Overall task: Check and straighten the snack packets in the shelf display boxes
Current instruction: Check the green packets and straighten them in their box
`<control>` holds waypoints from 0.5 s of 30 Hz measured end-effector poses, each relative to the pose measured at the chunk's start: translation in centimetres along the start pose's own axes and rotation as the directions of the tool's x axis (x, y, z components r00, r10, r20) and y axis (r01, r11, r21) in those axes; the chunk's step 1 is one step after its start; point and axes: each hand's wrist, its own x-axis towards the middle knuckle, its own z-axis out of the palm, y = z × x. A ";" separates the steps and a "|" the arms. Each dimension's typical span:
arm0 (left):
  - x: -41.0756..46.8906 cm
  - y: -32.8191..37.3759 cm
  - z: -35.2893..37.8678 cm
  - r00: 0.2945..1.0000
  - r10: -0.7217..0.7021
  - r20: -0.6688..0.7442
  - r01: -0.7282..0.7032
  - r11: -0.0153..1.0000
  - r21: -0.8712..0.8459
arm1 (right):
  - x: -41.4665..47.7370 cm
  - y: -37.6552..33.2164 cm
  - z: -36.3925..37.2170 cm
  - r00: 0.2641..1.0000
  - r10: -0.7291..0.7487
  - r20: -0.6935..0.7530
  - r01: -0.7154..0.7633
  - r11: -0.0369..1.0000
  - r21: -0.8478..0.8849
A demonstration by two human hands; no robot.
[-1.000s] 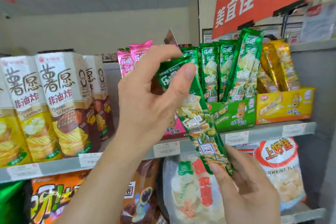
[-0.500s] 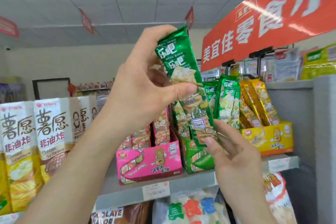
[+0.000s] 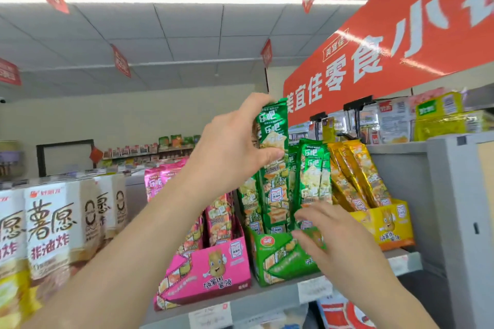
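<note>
Head view: L hand (image 3: 232, 147) pinched the green packet (image 3: 273, 128) near its top, long axis upright, lower end among others in the green box (image 3: 278, 259) directly below. R hand (image 3: 328, 238), fingers loose, rested on box front, nearer the slot. Next move prob. straight down.

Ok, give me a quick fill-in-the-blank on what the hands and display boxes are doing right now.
The left hand grips a green snack packet by its ____ end.
The right hand touches the green display box at its ____.
The pink display box stands to the ____ of the green display box.
Missing: top; front; left.
</note>
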 end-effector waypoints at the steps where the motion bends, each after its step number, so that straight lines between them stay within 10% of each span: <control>1: -0.1 -0.3 0.9 1.000 -0.013 0.026 0.012 1.000 0.029 | -0.1 0.2 0.1 0.999 -0.019 0.045 0.020 0.999 -0.032; 15: -2.3 -2.7 8.1 0.942 -0.202 0.267 0.183 0.979 0.094 | -0.2 0.6 1.3 0.991 -0.087 0.104 0.086 0.996 0.015</control>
